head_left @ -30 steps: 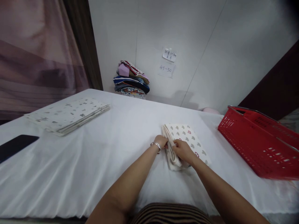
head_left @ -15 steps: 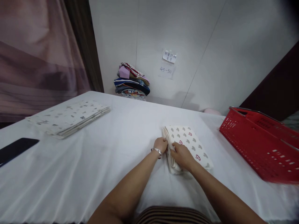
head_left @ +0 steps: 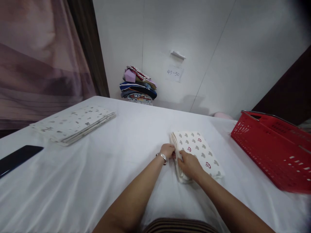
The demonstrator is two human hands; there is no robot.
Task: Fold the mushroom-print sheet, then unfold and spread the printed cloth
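Note:
A folded cream cloth with grey and red mushroom-like prints lies on the white-covered table, its layered fold edge facing left. My left hand, a silver bracelet at its wrist, pinches those layers from the left side. Close beside it, my right hand grips the same edge a little nearer to me, thumb and fingers closed on the layers. The fingertips of both hands are partly hidden by the cloth and by each other.
Another folded printed cloth lies on the table's left, with a black phone in front of it. A red plastic basket stands at the right. Behind the table's far edge rises a stack of folded fabrics against the wall.
Both hands keep their hold on the cloth's edge with hardly any movement. The whole view has shifted slightly, and the upper paper on the wall now curls over.

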